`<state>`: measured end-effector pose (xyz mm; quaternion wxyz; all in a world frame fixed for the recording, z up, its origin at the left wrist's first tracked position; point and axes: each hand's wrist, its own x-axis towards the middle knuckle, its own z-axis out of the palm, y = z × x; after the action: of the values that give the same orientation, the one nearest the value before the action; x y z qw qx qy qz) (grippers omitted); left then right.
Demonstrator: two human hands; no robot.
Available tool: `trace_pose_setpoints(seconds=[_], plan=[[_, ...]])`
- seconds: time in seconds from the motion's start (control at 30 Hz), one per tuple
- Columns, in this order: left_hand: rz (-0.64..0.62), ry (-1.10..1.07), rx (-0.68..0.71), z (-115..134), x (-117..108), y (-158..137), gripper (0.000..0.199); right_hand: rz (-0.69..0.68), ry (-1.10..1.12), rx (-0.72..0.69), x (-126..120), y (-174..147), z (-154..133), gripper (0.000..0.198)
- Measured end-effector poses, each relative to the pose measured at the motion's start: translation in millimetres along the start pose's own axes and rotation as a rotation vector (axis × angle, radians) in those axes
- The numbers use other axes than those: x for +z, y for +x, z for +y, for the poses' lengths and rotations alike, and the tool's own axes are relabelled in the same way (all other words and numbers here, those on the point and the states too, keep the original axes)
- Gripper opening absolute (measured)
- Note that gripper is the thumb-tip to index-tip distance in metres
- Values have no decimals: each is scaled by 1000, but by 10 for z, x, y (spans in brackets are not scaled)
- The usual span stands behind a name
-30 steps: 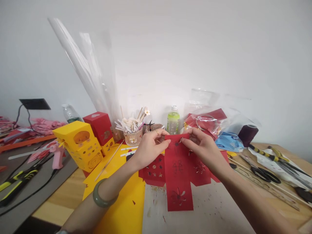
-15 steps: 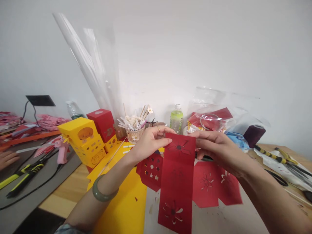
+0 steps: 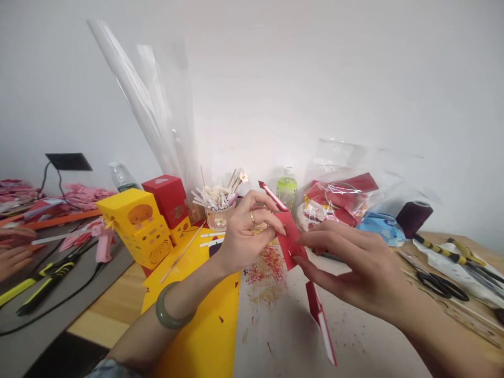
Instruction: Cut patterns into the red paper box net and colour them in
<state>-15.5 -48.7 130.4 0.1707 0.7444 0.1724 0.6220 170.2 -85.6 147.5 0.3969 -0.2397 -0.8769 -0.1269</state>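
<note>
Between my two hands, a folded red paper cutout is held in the air, turned nearly edge-on, with white edges along its folds. My left hand pinches its left side between thumb and fingers; a ring and a green bangle are on that hand and wrist. My right hand grips the right side, thumb below and fingers above. One flap hangs down to the lower right. Beneath it lies a pale work board with red and tan paper scraps.
Yellow paper covers the board's left side. Behind stand a yellow box, a red box, a small basket and a green-labelled bottle. Scissors lie right. Another person's hand is at far left, near a pink glue gun.
The red paper cutout has turned from facing me to nearly edge-on, and its side panels have been lifted off the board. My right hand has moved slightly down, uncovering the scraps and scissors.
</note>
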Motion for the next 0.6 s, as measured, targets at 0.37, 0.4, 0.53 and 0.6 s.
trace_pose_setpoints(seconds=[0.37,0.4,0.53,0.6], plan=[[-76,-113,-267,95,84,-105,9,98,-363,-248,52,-67,46,14],[-95,-142,-306,98,84,-113,8,96,-370,-249,59,-71,61,13],[-122,-239,-411,97,93,-109,7,105,-410,-242,75,-82,96,11],[-129,-278,-438,97,105,-92,15,109,-415,-250,79,-81,101,12]])
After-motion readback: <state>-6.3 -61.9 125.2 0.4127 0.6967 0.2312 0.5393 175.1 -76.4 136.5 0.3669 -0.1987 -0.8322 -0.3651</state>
